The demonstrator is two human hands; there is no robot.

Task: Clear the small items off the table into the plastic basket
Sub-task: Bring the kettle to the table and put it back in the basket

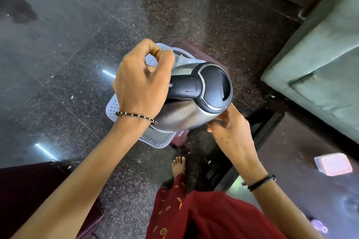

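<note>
A steel electric kettle (186, 114) with a black lid and handle hangs tilted over a pale perforated plastic basket (113, 108). The basket stands on a dark red stool on the floor and is mostly hidden by the kettle. My left hand (141, 81) grips the kettle's black handle from above. My right hand (231, 134) holds the kettle's side near the lid rim, fingers curled against the steel. A white paper or cloth (184, 59) shows inside the basket behind the kettle.
A dark glass table (303, 165) at the right carries a pink-lidded plastic box (333, 166) and a small lilac item (318, 226). A green upholstered seat (320, 68) stands at the upper right. My bare foot (178, 167) is on the speckled stone floor below the basket.
</note>
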